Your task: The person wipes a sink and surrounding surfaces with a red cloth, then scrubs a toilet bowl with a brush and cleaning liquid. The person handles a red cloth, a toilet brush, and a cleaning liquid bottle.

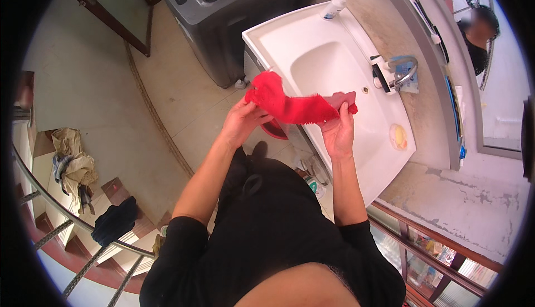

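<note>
A red cloth strip (pixel 292 106) with fringed edges is stretched between my hands, sagging slightly in the middle. My left hand (pixel 244 119) grips its left end, over the floor beside the sink cabinet. At the other end, my right hand (pixel 340 131) pinches the cloth with the thumb on top, where a paler pinkish side shows. Below and beyond the cloth lies a white washbasin (pixel 322 64) with a drain hole. Its tap (pixel 397 75) has a curved metal spout and stands at the wall side. A yellow soap bar (pixel 400 136) rests in a dish on the basin's rim.
Past the basin stands a grey washing machine (pixel 217 23). A white bottle (pixel 333 8) is on the basin's far corner. To the left, clothes (pixel 75 165) and a dark cloth (pixel 115 221) hang by a stair railing (pixel 54 209). A mirror (pixel 503 106) on the right reflects a person.
</note>
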`<state>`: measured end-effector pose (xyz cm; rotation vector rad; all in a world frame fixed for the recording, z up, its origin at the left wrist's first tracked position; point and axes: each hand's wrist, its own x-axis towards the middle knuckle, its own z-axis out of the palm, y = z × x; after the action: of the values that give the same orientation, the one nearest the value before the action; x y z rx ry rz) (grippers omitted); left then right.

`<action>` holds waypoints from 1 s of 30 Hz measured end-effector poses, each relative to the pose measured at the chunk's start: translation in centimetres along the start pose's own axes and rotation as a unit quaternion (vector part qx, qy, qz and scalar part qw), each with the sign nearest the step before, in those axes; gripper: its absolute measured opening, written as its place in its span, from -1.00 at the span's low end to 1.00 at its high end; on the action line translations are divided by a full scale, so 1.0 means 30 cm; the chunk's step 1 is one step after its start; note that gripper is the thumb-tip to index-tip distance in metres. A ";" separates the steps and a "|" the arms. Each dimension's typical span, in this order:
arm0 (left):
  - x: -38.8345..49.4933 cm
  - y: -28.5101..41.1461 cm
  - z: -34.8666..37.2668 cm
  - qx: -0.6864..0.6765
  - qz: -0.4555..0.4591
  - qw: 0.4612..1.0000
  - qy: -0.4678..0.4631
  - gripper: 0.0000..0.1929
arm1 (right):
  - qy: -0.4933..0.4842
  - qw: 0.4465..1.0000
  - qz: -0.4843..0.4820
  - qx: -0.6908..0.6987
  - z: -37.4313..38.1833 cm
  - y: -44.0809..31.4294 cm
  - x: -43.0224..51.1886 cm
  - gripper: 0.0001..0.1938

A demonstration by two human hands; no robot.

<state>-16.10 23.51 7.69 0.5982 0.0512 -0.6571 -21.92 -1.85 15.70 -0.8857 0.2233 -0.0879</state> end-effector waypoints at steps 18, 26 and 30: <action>0.056 0.041 0.343 0.048 -0.001 0.996 0.076 -0.64 | -0.008 0.953 0.196 -0.232 0.095 0.024 0.102 -0.65; 0.049 0.047 0.150 0.170 0.020 0.975 0.141 -0.71 | 0.000 0.955 -0.035 -0.293 -0.022 0.067 0.074 -0.77; 0.010 0.110 0.017 0.255 -0.044 0.937 0.233 -0.69 | 0.056 0.958 -0.067 -0.272 -0.055 -0.008 0.080 -0.76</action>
<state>-13.98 25.14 9.72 1.2538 0.3604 -0.6047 -19.96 -3.63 14.50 -1.4478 0.2990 -0.2094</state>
